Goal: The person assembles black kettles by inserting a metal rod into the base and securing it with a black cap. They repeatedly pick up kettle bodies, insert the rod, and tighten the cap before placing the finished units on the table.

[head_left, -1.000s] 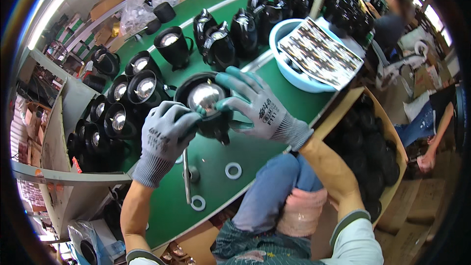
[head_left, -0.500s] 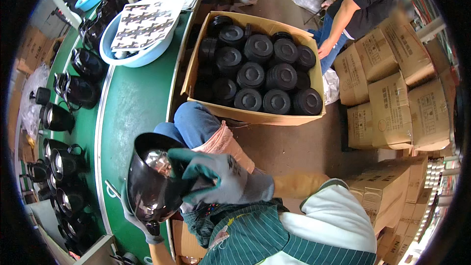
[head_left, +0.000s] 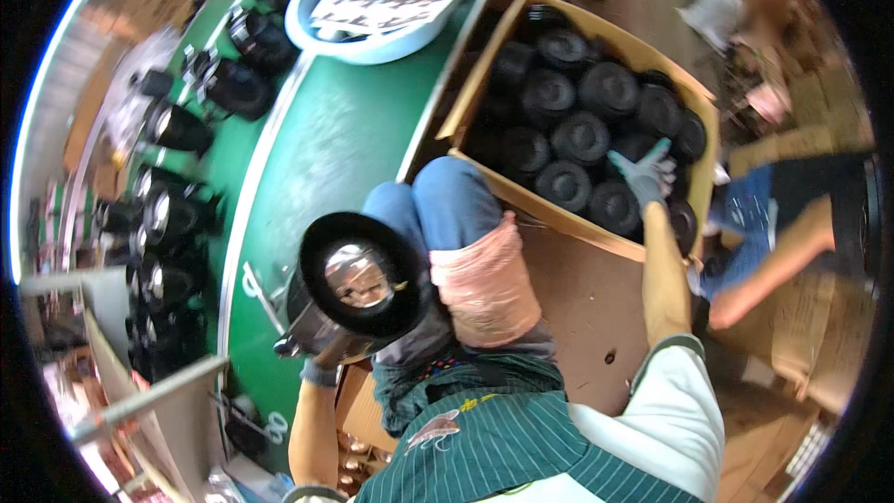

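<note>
My left hand, in a grey glove, grips a black round lamp housing with a shiny reflector inside, from below, next to my knee. The housing sits just off the edge of the green table. My right hand, also gloved, is stretched out with fingers spread over several black round lamp housings packed in an open cardboard box on the floor. It holds nothing.
A light blue basin with a patterned sheet on top stands at the table's far end. Several black lamp housings line the table's left side. Another person crouches right of the box, among cardboard cartons.
My right hand has let go of the lamp housing and reached out to the box. My left hand alone now holds the housing, and the view has swung toward the floor.
</note>
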### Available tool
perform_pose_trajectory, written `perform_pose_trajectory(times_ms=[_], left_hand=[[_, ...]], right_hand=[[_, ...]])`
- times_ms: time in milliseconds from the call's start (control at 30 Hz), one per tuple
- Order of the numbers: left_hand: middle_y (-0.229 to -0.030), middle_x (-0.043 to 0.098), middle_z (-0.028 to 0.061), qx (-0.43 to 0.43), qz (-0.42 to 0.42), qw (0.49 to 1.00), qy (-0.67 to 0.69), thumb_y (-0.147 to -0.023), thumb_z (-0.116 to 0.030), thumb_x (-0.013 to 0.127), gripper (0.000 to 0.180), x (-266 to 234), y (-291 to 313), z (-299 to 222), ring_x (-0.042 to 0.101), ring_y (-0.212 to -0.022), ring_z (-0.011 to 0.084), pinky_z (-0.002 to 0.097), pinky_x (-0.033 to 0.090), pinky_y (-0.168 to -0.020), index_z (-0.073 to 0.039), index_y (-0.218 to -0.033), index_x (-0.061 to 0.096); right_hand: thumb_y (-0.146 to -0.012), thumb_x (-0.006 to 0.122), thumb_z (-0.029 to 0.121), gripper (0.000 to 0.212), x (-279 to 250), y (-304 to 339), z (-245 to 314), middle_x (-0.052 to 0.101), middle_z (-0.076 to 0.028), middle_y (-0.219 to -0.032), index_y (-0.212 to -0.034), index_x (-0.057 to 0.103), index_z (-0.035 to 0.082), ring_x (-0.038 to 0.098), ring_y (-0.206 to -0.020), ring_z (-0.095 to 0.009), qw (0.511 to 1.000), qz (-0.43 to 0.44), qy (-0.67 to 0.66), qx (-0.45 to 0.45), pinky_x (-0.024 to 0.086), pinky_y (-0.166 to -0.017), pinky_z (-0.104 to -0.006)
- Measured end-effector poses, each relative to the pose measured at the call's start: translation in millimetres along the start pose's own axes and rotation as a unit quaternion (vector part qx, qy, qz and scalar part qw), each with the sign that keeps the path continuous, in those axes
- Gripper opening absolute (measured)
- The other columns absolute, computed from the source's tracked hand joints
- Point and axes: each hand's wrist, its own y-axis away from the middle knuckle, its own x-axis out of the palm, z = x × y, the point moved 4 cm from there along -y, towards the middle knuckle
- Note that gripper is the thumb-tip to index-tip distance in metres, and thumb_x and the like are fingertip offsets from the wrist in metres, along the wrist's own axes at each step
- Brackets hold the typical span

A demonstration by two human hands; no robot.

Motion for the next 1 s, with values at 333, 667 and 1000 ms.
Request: perform_pose_trajectory(times_ms=[333, 667, 1000], left_hand=[[-0.142, 0.06, 0.0202, -0.013, 0.009, 0.999, 0.031, -0.104, -0.012, 0.053, 0.045, -0.3, 16.4, 11.6, 0.068, -0.118, 0.0312, 0.0427, 0.06, -0.098, 0.004, -0.147, 0.052], [-0.147, 0.057, 0.0193, -0.056, 0.089, 0.994, -0.021, -0.106, -0.017, 0.054, 0.048, -3.2, 37.2, 12.0, 0.064, -0.124, 0.032, 0.0454, 0.057, -0.103, 0.0, -0.15, 0.049], [-0.115, 0.075, 0.0169, 0.261, 0.001, 0.863, -0.432, -0.095, -0.009, 0.067, 0.036, 43.4, 70.6, -37.3, 0.076, -0.094, 0.0276, 0.0365, 0.063, -0.086, 0.003, -0.128, 0.068]], right_hand=[[-0.06, 0.094, 0.059, 0.121, -149.9, 253.5, 120.4, 0.04, -0.024, -0.155, -0.16, 0.038, 0.017, 0.045, -0.138, -0.043, 0.694, 0.122, -0.47, -0.532, 0.035, -0.117, -0.0572], [-0.044, 0.087, 0.083, 0.13, -178.8, 386.1, 144.3, 0.028, -0.032, -0.161, -0.154, 0.052, 0.023, 0.034, -0.144, -0.051, 0.432, 0.179, -0.463, -0.753, 0.032, -0.115, -0.0619], [-0.072, 0.082, 0.07, 0.123, -158.9, 392.5, 137.6, 0.03, -0.027, -0.162, -0.164, 0.028, 0.007, 0.033, -0.149, -0.046, 0.475, 0.297, -0.518, -0.646, 0.029, -0.122, -0.0538]])
